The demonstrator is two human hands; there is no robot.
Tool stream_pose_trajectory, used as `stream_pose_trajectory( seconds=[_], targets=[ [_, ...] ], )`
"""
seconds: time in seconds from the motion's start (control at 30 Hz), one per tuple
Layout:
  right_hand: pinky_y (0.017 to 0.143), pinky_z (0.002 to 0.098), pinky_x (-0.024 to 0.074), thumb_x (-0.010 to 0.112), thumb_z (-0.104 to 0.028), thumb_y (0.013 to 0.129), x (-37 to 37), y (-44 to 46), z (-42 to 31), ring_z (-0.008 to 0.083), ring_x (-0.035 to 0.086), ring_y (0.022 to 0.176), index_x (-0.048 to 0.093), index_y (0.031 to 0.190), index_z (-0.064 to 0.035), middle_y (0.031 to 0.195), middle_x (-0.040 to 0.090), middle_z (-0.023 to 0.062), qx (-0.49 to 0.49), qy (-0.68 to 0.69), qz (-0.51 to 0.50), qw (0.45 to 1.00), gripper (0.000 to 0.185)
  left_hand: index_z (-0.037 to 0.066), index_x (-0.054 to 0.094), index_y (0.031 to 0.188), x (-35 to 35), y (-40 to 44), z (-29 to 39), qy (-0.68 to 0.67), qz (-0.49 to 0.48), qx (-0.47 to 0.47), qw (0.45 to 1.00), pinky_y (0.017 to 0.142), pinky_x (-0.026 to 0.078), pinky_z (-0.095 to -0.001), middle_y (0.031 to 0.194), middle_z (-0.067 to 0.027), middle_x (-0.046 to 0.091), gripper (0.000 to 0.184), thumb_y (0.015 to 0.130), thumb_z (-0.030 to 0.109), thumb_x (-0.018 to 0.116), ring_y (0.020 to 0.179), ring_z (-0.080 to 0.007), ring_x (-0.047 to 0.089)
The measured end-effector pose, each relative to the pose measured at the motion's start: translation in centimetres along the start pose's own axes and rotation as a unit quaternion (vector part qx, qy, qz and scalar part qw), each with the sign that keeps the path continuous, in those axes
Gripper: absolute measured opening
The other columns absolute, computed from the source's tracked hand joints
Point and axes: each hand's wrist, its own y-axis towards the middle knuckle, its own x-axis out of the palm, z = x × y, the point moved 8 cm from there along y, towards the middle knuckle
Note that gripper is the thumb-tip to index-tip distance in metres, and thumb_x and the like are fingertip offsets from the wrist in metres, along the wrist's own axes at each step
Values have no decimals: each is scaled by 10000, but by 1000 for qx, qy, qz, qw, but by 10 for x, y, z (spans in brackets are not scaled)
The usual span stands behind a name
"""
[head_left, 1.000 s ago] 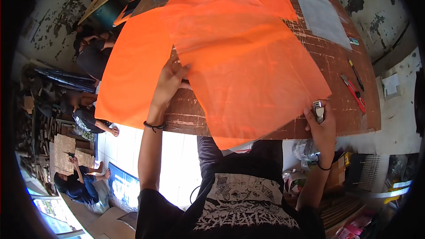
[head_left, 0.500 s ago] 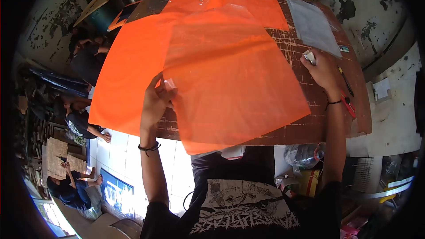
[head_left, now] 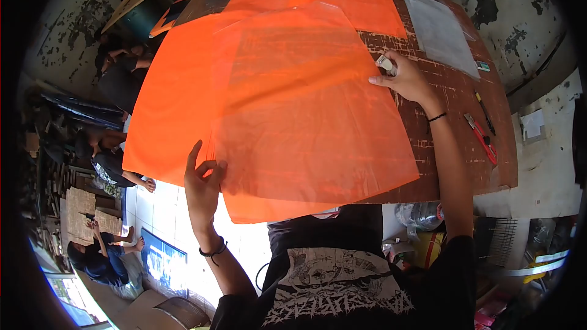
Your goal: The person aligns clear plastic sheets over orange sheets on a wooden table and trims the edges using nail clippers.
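A clear plastic sheet [head_left: 318, 116] lies over orange cloth [head_left: 174, 85] on the brown worktable [head_left: 440, 140]. At the sheet's near left edge, my left hand [head_left: 203, 189] pinches the plastic between thumb and fingers, with its index finger raised. The near edge of the sheet and of the orange material under it hangs past the table's front. My right hand [head_left: 408, 79] is closed round a small white object [head_left: 386, 65], whose kind I cannot make out. Its thumb reaches the right edge of the plastic.
Right of my right arm lie a red cutter knife [head_left: 481, 139] and a black-and-yellow pen-like tool [head_left: 485, 113]. A stack of clear plastic [head_left: 440, 33] and a small green-and-white item [head_left: 483, 66] rest at the far right. Several people sit on the floor at left.
My left hand has moved down and left with the plastic's edge. My right hand has come left to the sheet's right side with the white object. The plastic lies flatter.
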Motion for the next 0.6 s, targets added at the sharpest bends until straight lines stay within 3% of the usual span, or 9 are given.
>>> stream_pose_trajectory(
  seconds=[0.07,0.17,0.23,0.37,0.5,0.53,0.6],
  targets=[
    [807,320,453,818,-287,686,6,0,-3,200,556,887,546,1099,-7,997,592,99,-2,-34,-31,999,568,-57,330,1359,0,-24,1,-7,13,-12,1000,536,448,-193,745,-71,639,598,855,71,625,641,-104,613],
    [805,314,456,824,-282,680,6,1,2,190,557,885,547,1092,-3,995,595,93,-14,19,10,1000,570,-36,323,1333,7,-56,-8,-68,46,-15,997,499,489,-216,863,-187,673,602,827,8,646,663,-168,666],
    [708,285,425,833,-270,674,11,6,9,143,467,767,534,992,-13,838,509,25,3,31,-27,999,507,-36,321,1313,15,-76,-16,-139,44,-74,987,443,505,-238,863,-195,669,568,837,6,627,606,-181,662],
    [662,263,402,820,-275,696,9,7,-2,123,406,730,520,956,-19,807,462,6,0,-10,-22,1000,472,-49,341,1176,21,-94,-43,-192,49,-133,971,393,486,-257,739,-170,652,434,864,63,620,473,-181,608],
    [751,283,443,800,-300,723,16,11,13,138,502,817,536,1030,5,874,532,35,17,80,-4,997,507,-63,456,1085,28,-97,-58,-212,-5,-151,965,377,454,-244,706,-141,646,311,931,187,560,480,-169,604],
    [751,283,443,800,-300,723,17,11,11,138,502,817,536,1030,5,874,532,35,15,82,-9,996,507,-66,540,971,30,-97,-56,-197,-3,-142,970,372,450,-246,653,-112,598,408,936,341,534,471,-158,579],
    [787,299,446,811,-307,709,9,7,3,153,523,852,539,1068,2,925,561,50,27,-41,32,998,546,-63,558,941,30,-97,-63,-207,-10,-142,968,373,443,-245,663,-110,599,404,939,339,530,467,-149,563]
  ],
)
